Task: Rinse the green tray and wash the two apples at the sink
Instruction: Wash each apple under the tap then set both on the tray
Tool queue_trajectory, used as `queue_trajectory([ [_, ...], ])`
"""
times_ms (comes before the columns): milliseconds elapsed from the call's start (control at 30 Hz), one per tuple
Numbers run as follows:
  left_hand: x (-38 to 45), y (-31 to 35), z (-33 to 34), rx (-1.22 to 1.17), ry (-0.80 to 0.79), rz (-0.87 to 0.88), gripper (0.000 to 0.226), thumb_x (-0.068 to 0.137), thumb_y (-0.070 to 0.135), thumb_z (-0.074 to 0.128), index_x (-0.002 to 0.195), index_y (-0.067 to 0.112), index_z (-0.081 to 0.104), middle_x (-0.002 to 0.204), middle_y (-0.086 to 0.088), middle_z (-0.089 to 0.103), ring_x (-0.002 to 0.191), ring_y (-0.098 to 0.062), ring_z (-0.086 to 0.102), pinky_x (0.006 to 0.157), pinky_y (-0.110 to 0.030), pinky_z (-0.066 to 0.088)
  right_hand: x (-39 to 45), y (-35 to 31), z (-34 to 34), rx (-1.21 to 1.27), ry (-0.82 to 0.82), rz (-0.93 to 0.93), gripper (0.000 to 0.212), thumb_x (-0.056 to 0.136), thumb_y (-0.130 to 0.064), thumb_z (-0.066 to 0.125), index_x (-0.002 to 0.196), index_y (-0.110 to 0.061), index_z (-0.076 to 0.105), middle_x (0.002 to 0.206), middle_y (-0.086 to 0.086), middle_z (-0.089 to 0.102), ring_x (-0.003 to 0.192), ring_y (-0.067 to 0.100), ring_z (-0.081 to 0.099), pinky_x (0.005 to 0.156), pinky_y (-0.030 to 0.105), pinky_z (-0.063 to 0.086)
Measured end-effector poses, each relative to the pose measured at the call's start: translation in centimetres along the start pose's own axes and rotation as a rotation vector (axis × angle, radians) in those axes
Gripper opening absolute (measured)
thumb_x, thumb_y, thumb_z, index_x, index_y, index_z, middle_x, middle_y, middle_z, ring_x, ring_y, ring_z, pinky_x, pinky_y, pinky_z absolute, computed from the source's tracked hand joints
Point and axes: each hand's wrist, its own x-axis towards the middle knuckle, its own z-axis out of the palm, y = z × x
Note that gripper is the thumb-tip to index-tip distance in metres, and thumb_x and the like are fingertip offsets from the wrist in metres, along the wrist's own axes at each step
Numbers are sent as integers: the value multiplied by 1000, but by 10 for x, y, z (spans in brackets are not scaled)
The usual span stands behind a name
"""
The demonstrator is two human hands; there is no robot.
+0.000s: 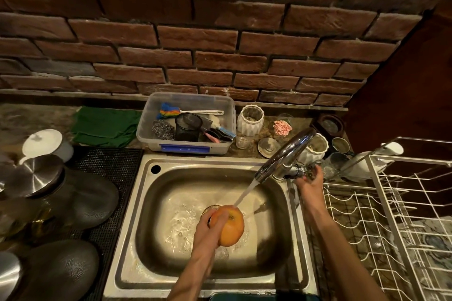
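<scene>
My left hand (208, 230) grips an orange-red apple (231, 226) over the middle of the steel sink (137, 203). Water streams from the chrome tap spout (286, 154) onto the apple's top and splashes around the drain. My right hand (309, 182) is closed on the tap handle (302, 172) at the sink's right rim. A dark green edge, perhaps the tray (264, 297), shows at the bottom of the frame in front of the sink. A second apple is not in sight.
A clear plastic tub (156, 139) of scrubbers and brushes stands behind the sink. A white wire dish rack (391, 215) fills the right counter. Steel pots and lids (34, 176) crowd the left on a black mat. White jars (250, 120) and small glasses stand by the tap; a green cloth (105, 127) lies at the back left.
</scene>
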Motion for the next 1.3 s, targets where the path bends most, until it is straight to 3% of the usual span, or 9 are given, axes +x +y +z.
queue_trajectory([
  [167, -5, 1, 0, 3, -4, -1, 53, 79, 39, 78, 127, 27, 59, 132, -9, 56, 114, -32, 60, 93, -58, 55, -8, -8, 3, -86, -49, -40, 90, 90, 0, 60, 157, -35, 10, 163, 6, 18, 124, 14, 42, 100, 35, 36],
  [267, -11, 2, 2, 2, -4, -10, 52, 80, 39, 78, 127, 26, 59, 132, -9, 57, 115, -32, 60, 97, -57, 53, -16, -13, 0, -118, -69, -21, 89, 93, -3, 61, 158, -32, 7, 160, 12, 30, 128, 23, 49, 109, 44, 36],
  [333, -15, 4, 3, -14, -13, -14, 51, 80, 40, 77, 126, 26, 59, 130, -8, 57, 114, -31, 60, 97, -56, 53, -30, -9, 1, -164, -69, -32, 78, 95, -11, 61, 157, -26, 17, 156, 6, 37, 123, 21, 57, 108, 42, 44],
  [433, -18, 5, 5, -27, -18, -12, 44, 81, 37, 76, 121, 24, 61, 128, -9, 59, 113, -31, 61, 94, -57, 54, -62, 10, 18, -222, -238, -1, 50, 95, -19, 63, 142, -17, 46, 136, -2, 53, 107, 14, 65, 78, 18, 51],
  [567, -24, 5, 2, -27, -43, -26, 36, 79, 40, 78, 108, 23, 67, 118, -9, 66, 101, -32, 67, 76, -55, 61, -116, 47, 46, -48, -600, 276, 43, 86, -45, 69, 126, -33, 61, 131, 6, 59, 114, 28, 62, 79, 35, 58],
  [700, -30, 3, -6, -6, -104, -108, 43, 73, 47, 78, 106, 21, 69, 113, -13, 67, 94, -31, 70, 59, -34, 58, -137, 71, 56, 178, -585, 444, 41, 82, -38, 75, 121, -27, 67, 130, 16, 58, 112, 43, 65, 91, 60, 55],
  [933, -35, 7, -17, 27, -263, -393, 50, 81, 48, 73, 117, 17, 60, 117, -23, 63, 89, -38, 75, 71, -48, 61, -154, 63, 49, 95, -560, 567, 53, 83, -56, 69, 121, -20, 58, 129, 20, 52, 110, 42, 65, 87, 52, 60],
  [1100, -37, 11, -8, 73, -216, -346, 49, 87, 49, 66, 121, 15, 54, 120, -21, 61, 97, -41, 71, 76, -53, 62, -160, 58, 53, 139, -491, 560, 48, 87, -52, 65, 119, -18, 54, 126, 19, 54, 112, 42, 63, 69, 42, 63],
  [1300, -53, 16, -6, 91, -221, -299, 51, 92, 47, 61, 126, 11, 50, 124, -23, 58, 104, -43, 68, 82, -58, 59, -166, 59, 54, 132, -477, 530, 54, 91, -55, 58, 126, -14, 52, 125, 21, 58, 110, 44, 65, 87, 52, 59],
])
